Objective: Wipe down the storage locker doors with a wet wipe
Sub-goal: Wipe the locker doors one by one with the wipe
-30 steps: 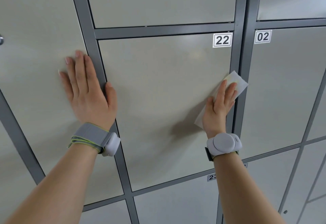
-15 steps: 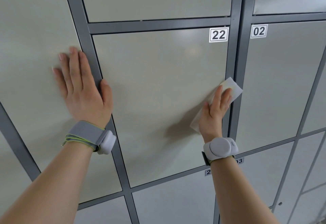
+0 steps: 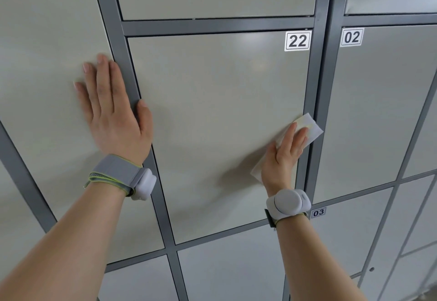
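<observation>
Nearest the camera, two bare forearms reach up to the lockers. Each wrist carries a pale grey wrist unit: the left wrist unit (image 3: 142,183) sits on a grey strap with a yellow-green edge, and the right wrist unit (image 3: 288,203) sits below the heel of the hand.

The left hand (image 3: 113,116) lies flat on the left door (image 3: 42,64). Its fingers (image 3: 104,83) are straight and close together and hold nothing. The thumb reaches across the grey frame post (image 3: 123,64) just beside the index finger.

The right hand (image 3: 282,156) is also flat. Its fingers (image 3: 289,135) are straight and press the wet wipe (image 3: 311,126) against door 22 (image 3: 212,123), at the door's right edge; they do not curl round it. The wipe is a pale folded sheet. One corner extends past the fingertips onto the right frame post (image 3: 319,75); the opposite corner shows below the thumb side of the palm. The hand casts a shadow on the door below the thumb.

Above the right fingertips, the label 22 (image 3: 297,40) occupies the door's upper right corner. Beyond the post, the label 02 (image 3: 351,37) marks the adjacent door. The label 03 (image 3: 318,212) sits just beside the right wrist unit. Further doors continue above, below and past the right fingers.
</observation>
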The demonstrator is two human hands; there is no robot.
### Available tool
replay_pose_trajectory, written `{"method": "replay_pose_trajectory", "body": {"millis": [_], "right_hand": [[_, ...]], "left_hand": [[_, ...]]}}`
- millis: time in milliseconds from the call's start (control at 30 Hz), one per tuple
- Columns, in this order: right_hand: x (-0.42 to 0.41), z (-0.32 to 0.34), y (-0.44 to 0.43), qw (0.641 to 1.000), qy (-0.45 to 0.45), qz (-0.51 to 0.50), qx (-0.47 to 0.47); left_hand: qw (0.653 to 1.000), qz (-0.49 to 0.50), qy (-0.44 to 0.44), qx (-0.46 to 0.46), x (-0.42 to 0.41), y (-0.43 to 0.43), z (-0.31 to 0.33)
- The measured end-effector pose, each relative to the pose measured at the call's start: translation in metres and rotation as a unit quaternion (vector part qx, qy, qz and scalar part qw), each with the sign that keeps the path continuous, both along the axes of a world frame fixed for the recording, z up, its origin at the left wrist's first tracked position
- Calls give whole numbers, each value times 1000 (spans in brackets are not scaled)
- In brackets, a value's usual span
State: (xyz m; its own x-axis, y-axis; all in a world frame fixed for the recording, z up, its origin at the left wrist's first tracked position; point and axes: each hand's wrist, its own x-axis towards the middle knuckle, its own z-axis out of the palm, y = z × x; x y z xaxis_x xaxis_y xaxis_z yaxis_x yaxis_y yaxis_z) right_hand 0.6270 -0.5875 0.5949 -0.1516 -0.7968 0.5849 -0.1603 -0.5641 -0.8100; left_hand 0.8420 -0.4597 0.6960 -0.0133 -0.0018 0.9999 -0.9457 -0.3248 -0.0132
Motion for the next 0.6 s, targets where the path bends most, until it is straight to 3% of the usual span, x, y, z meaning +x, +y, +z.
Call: {"method": "replay_pose_trajectory", "body": {"millis": [267, 600], "right_hand": [[11, 17, 7, 994, 56, 29, -89], [20, -23, 19, 999, -30, 6, 38]], "left_hand": [[1000, -17, 1, 22, 1, 5, -2], [999, -37, 3, 34, 1, 6, -6]]}}
